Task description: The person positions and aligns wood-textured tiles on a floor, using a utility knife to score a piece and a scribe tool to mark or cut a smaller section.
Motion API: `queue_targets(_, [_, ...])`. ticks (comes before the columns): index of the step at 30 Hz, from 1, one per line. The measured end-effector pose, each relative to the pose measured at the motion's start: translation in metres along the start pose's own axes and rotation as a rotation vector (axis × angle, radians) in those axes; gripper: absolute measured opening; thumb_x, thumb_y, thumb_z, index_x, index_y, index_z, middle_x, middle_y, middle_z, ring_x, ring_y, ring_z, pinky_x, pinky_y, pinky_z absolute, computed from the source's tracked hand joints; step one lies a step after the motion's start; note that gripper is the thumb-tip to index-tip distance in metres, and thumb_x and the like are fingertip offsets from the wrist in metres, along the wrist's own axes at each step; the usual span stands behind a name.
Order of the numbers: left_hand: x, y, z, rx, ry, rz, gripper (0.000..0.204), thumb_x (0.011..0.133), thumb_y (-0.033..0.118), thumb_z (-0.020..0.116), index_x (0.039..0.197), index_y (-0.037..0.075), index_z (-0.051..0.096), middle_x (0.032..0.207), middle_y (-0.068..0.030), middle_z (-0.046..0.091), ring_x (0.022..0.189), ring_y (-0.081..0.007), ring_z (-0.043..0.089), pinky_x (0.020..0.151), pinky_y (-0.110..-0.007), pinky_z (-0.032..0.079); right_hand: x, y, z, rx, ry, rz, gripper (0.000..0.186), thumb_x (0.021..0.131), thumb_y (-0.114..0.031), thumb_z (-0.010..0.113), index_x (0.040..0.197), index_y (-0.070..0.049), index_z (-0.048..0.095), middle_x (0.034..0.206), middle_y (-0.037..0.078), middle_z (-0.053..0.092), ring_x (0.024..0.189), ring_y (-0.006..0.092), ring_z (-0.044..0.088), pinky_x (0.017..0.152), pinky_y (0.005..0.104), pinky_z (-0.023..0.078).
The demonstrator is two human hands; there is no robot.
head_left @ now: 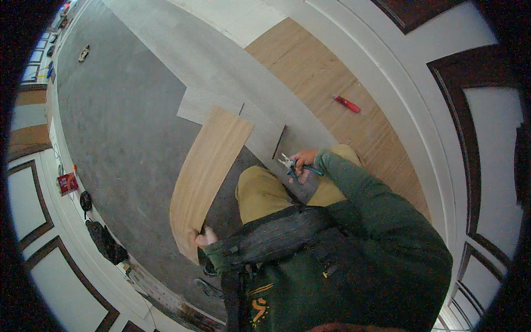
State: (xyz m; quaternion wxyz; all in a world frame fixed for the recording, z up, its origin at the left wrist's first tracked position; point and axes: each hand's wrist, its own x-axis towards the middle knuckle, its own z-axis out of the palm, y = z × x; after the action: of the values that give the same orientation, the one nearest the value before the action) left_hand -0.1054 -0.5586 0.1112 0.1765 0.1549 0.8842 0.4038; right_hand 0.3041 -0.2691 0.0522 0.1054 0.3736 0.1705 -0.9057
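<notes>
My left hand [207,238] grips a light wood-look plank [206,160] by its lower end, low on the left of my knees; the plank stretches forward beside me, its far end over the pale grey underlay [215,88]. In my right hand [305,160], just above my right thigh, are pliers [296,170] with blue-and-black handles, jaws pointing up and left. A short dark straight strip or slot [280,141] lies just ahead of the pliers, and a thinner dark line shows by the plank's far end; I cannot tell what these are.
A red-handled tool [347,104] lies on laid wood-look flooring [298,61] at right. Dark grey floor [116,105] spans the left, with a small crumpled object [84,53]. Along the left wall are a red packet [67,183], cables and dark bags [103,240]. Panelled white walls border both sides.
</notes>
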Motion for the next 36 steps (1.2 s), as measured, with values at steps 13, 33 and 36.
queue_targets(13, [0.079,0.057,0.049,-1.150,-0.069,-0.202,0.045,0.097,0.027,0.057,0.127,-0.005,0.049,0.128,-0.0176,0.054,0.115,-0.0287,0.049,0.100,-0.042,0.042,-0.039,-0.084,-0.004,-0.985,1.025,-0.364,0.070,0.076,-0.004,0.059,0.143,-0.008,0.038,0.100,0.019,0.064,0.087,0.0243,0.065,0.068,0.0371,0.054])
queue_targets(33, [0.208,0.247,0.280,-0.946,-0.192,-0.104,0.047,0.092,0.016,0.060,0.132,-0.003,0.042,0.139,-0.0201,0.042,0.130,-0.0372,0.038,0.111,-0.056,0.034,-0.020,-0.091,-0.050,-1.166,1.476,-0.212,0.070,0.074,-0.006,0.061,0.139,-0.006,0.035,0.129,0.021,0.044,0.127,0.0432,0.036,0.104,0.0523,0.033])
queue_targets(36, [0.224,0.268,0.333,-1.263,-0.253,-0.147,0.043,0.090,0.013,0.061,0.128,0.001,0.046,0.137,-0.0192,0.044,0.129,-0.0384,0.040,0.108,-0.059,0.036,-0.036,-0.160,-0.050,-1.234,1.351,0.113,0.072,0.075,-0.018,0.063,0.141,-0.006,0.037,0.138,0.018,0.040,0.129,0.0391,0.038,0.107,0.0559,0.030])
